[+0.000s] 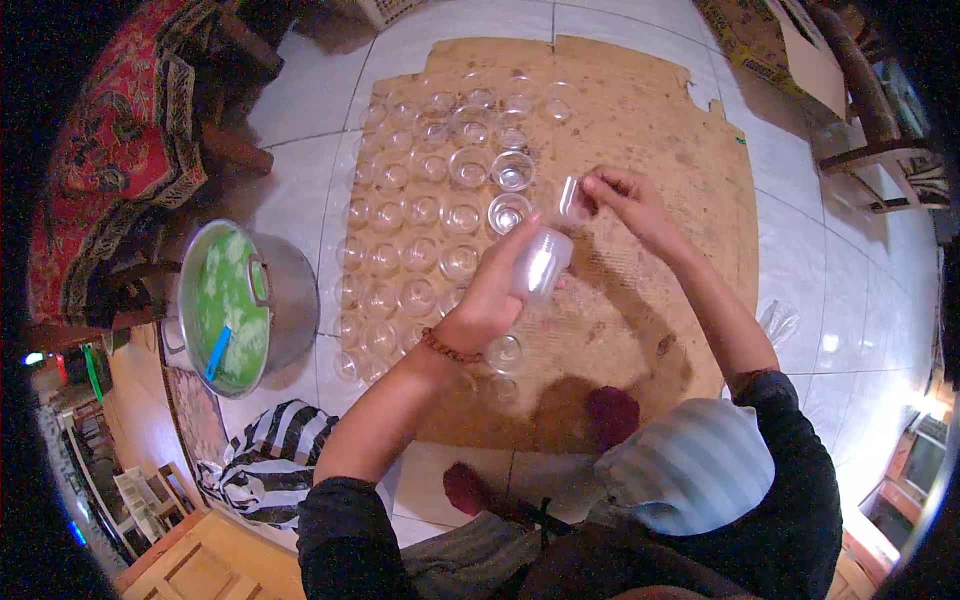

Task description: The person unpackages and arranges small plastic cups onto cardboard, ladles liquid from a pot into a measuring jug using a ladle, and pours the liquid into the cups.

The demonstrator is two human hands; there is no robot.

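Observation:
My left hand (488, 292), with a beaded bracelet at the wrist, is wrapped round a stack of nested clear plastic cups (545, 262). In my right hand (628, 203), a single clear plastic cup (573, 200) is pinched between thumb and fingers, tilted, just beyond the stack and apart from it. Rows of clear plastic cups (462, 214) stand on a flattened cardboard sheet (660, 150), mostly to the left of my hands. The nearest cup (510, 213) stands just past my left fingers. My left forearm hides some of the front cups.
A large metal pot (292, 320) of green liquid (228, 268) stands at the left, with a blue handle-like piece (218, 352) in it. A striped black-and-white cloth (285, 450) lies nearer. A cardboard box (780, 50) and a wooden chair (870, 155) are at the upper right.

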